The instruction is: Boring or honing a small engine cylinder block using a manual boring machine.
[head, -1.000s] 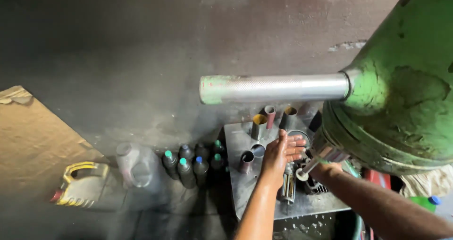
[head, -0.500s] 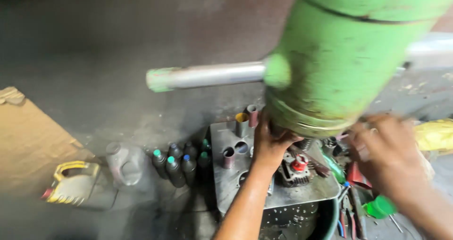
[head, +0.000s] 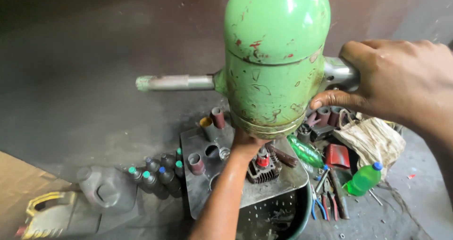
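- We grip the steel handle [head: 337, 73] with our right hand [head: 396, 82]: the fingers are closed around it just right of the green machine head [head: 273, 56].
- Our left hand [head: 247, 144] reaches up under the head's lower rim; the head hides the fingers, so we cannot tell whether they are open or closed.
- A second bar [head: 177, 82] sticks out from the left of the head.
- Below the head lies a grey metal worktop [head: 198, 193], with short tubes [head: 213, 122] standing on it and a finned engine cylinder [head: 262, 167] just right of our left wrist.
- Left of the worktop, small dark bottles [head: 155, 176] with coloured caps stand on the floor beside a grey jug [head: 106, 190].
- Right of the worktop lie two green bottles [head: 363, 178], pliers [head: 321, 193] and a crumpled bag [head: 373, 136].
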